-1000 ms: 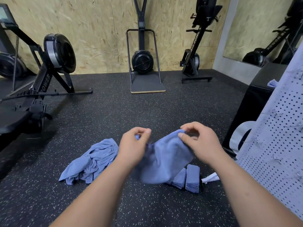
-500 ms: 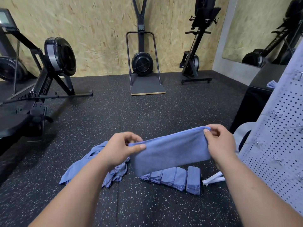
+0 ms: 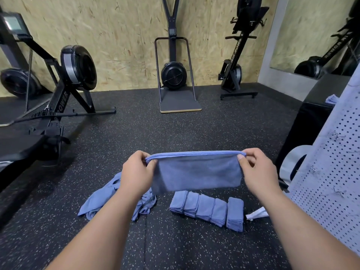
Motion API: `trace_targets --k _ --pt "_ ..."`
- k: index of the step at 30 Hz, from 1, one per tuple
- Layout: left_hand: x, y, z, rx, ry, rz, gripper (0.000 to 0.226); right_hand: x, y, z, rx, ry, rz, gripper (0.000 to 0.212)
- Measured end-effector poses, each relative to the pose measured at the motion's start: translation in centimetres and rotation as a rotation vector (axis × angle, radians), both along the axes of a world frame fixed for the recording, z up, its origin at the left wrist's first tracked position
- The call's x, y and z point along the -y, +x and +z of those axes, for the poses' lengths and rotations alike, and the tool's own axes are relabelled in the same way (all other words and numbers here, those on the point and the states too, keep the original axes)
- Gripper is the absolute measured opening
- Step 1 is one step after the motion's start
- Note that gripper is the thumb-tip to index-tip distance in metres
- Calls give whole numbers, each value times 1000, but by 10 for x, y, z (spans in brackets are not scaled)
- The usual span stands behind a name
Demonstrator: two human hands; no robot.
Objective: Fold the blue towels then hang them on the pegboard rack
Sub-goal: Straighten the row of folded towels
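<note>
I hold a blue towel [image 3: 196, 172] folded in half and stretched flat in the air above the floor. My left hand [image 3: 136, 172] pinches its upper left corner and my right hand [image 3: 257, 168] pinches its upper right corner. Below it, several folded blue towels [image 3: 208, 210] lie in a row on the floor. A heap of unfolded blue towels [image 3: 101, 197] lies to the left, partly hidden by my left forearm. The white pegboard rack [image 3: 331, 172] with metal hooks stands at the right edge.
The floor is black speckled rubber [image 3: 175, 246]. A rowing machine [image 3: 58, 106] stands at the left, a ski trainer [image 3: 175, 75] at the back wall, another upright rower [image 3: 237, 67] to its right. A black box [image 3: 311, 117] stands behind the pegboard. A white scrap [image 3: 257, 214] lies beside the folded row.
My hands have moved apart, spreading the bunched towel into a flat, taut rectangle folded in half. The towel now hangs level with its top edges aligned.
</note>
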State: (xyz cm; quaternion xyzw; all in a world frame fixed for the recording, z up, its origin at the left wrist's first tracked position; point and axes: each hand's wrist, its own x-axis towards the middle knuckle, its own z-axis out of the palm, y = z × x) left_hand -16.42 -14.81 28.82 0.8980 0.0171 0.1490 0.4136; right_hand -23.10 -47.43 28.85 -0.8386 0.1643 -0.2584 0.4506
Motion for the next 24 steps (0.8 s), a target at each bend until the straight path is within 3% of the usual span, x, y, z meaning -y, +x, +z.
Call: trace_targets --k 4,10,13,16,20,24 --pt "16 -6 9 37 -513 -83 6 -4 6 -4 9 103 32 6" --pt "24 -9 15 207 -352 -32 11 -8 6 1 162 188 14 6" --pt "22 -6 14 148 -295 -2 12 1 10 -3 128 212 67 8" --pt "19 2 4 4 -284 -2 17 10 13 -9 69 369 115 11" --pt "14 9 -11 -201 -399 -3 27 18 11 -13 -96 513 206 30" --pt "10 11 -12 -117 -479 -4 47 22 8 -9 -116 521 262 41"
